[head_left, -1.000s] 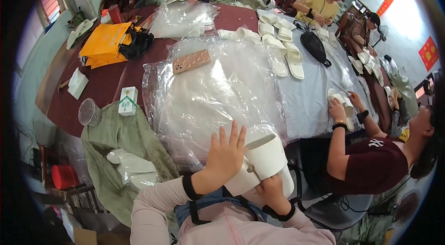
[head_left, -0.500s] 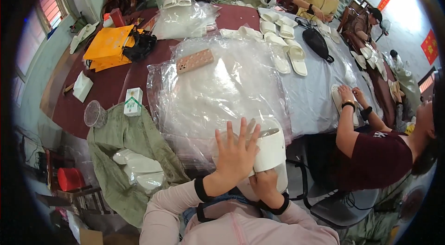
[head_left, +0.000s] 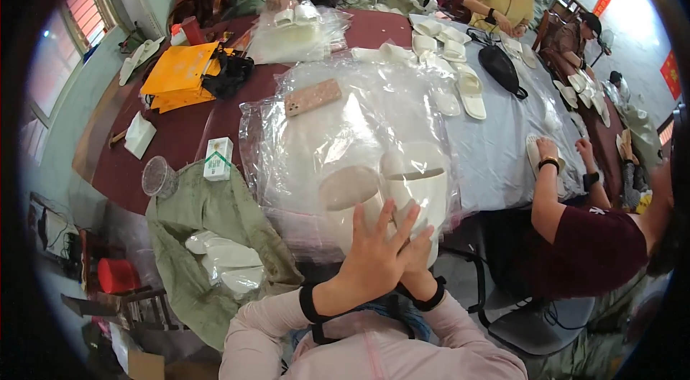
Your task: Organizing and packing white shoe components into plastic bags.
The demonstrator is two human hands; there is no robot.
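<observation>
A pair of white slide slippers lies in front of me on stacked clear plastic bags [head_left: 302, 150]: a left slipper [head_left: 350, 189] and a right slipper [head_left: 418, 186], toe ends pointing away. Whether they are inside the top bag or on it, I cannot tell. My left hand [head_left: 374, 254] lies with spread fingers over the heel ends. Beside it and partly behind it is my right hand [head_left: 419, 263], its visible fingers stretched out against the right slipper's heel. The left hand hides part of both slippers.
A phone in a patterned case [head_left: 313, 97] rests on the bags. More white slippers [head_left: 471, 92] and a black pouch [head_left: 501, 71] lie to the right. At left are a green sack [head_left: 223, 214], a small carton [head_left: 218, 159] and an orange bag [head_left: 180, 74]. A co-worker [head_left: 582, 243] sits close right.
The slippers have moved forward from near my lap onto the plastic bags. My right hand has come off the right slipper's strap area to its heel, and my left hand has moved lower.
</observation>
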